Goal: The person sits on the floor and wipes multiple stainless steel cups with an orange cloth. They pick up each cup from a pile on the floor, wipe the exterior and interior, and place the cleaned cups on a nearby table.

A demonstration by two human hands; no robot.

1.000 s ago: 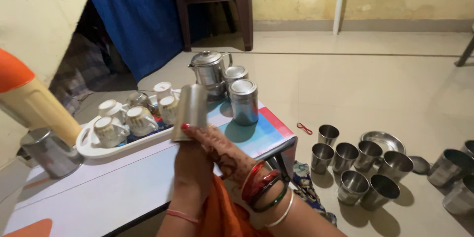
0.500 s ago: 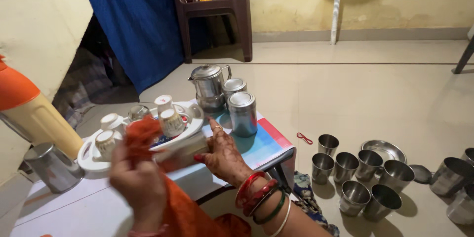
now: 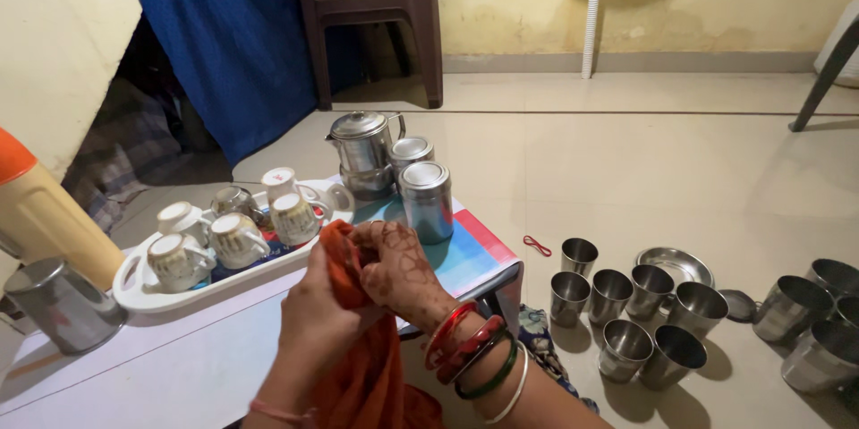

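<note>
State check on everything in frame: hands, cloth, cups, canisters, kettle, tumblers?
Left hand: gripping the orange cloth.
Right hand: closed over the cloth's top.
Teacups: upside down on the white tray.
Steel canisters: lidded, upright.
Kettle: lid on.
Steel tumblers on the floor: upright, open.

The orange cloth [image 3: 358, 366] is bunched between both hands and hangs down below them (soft, wrinkled folds).
</note>
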